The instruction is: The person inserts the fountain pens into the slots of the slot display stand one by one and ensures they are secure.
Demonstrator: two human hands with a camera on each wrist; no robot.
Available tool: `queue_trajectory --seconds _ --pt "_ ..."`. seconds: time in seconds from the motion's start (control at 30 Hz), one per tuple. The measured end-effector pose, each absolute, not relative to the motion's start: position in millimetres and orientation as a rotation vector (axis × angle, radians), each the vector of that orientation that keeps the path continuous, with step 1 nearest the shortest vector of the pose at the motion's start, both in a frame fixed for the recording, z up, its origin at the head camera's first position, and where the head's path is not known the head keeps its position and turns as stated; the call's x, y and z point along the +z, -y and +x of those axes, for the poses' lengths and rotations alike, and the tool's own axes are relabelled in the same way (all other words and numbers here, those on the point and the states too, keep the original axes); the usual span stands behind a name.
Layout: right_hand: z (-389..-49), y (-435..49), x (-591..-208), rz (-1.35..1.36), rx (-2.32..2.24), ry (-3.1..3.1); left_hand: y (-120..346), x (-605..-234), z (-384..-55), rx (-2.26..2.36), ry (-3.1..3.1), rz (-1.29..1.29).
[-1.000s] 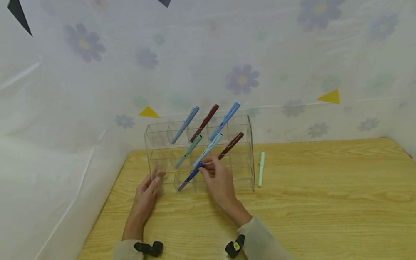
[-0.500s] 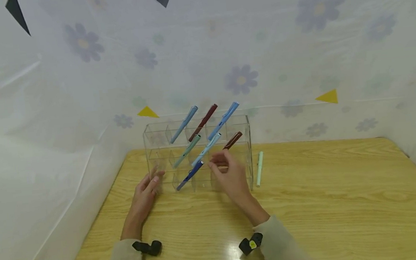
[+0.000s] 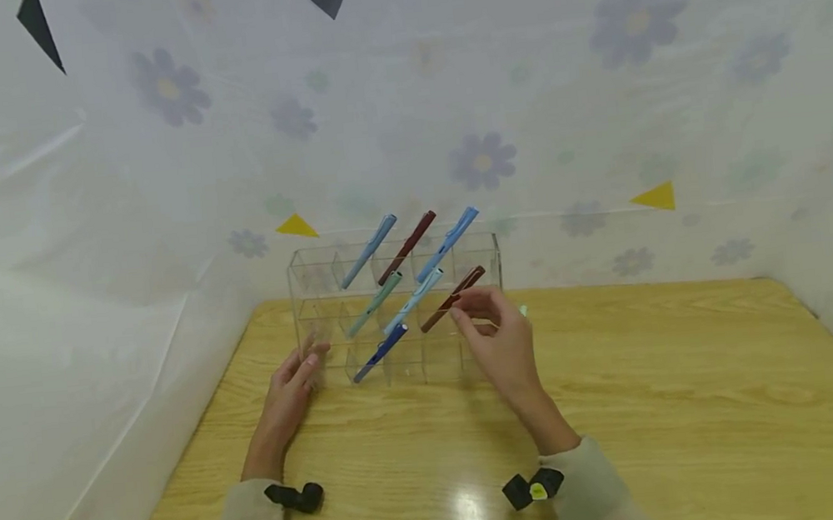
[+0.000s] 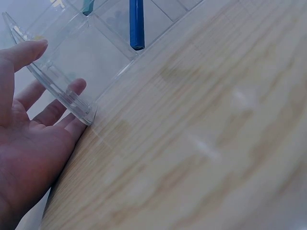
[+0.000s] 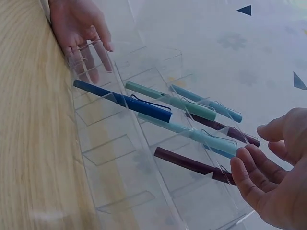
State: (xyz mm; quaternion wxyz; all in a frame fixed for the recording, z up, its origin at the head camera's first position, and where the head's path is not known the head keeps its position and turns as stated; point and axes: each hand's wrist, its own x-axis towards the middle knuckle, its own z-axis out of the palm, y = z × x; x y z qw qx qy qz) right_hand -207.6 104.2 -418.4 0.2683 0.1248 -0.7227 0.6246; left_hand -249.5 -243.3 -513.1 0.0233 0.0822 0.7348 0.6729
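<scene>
A clear acrylic pen stand (image 3: 298, 286) is on the table, with compartments in tiers. My left hand (image 3: 292, 393) holds its left end; in the left wrist view the thumb and fingers (image 4: 49, 113) lie around the side panel. My right hand (image 3: 503, 342) is in front of the stand's right part, fingers loosely bent, holding nothing. Closest to it is a dark red pen (image 3: 438, 314) in the middle tier. Left of that slant a light blue pen (image 3: 411, 302) and a green pen (image 3: 374, 305). A dark blue pen (image 3: 382, 353) leans in the bottom tier.
In the top tier lean a grey-blue pen (image 3: 368, 252), another dark red pen (image 3: 406, 248) and a bright blue pen (image 3: 448, 244). A mint pen (image 3: 523, 311) right of the stand is mostly hidden by my right hand. Behind the wooden table (image 3: 671, 403) hangs a flowered sheet (image 3: 389, 129).
My right hand has let go of the dark blue pen, which stays leaning in the bottom tier. It has moved right, now covering most of the mint pen. My left hand stays put.
</scene>
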Motion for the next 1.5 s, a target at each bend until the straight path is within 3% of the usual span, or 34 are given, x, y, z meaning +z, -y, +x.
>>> queue_trajectory --seconds 0.47,1.5 --pt "-219.7 -151.0 -420.4 0.091 1.573 1.942 243.7 -514.9 -249.2 2.111 -2.279 0.266" --pt "-269.4 -198.4 -501.1 -0.248 1.641 2.351 243.6 -516.4 -249.2 2.126 -2.236 0.271"
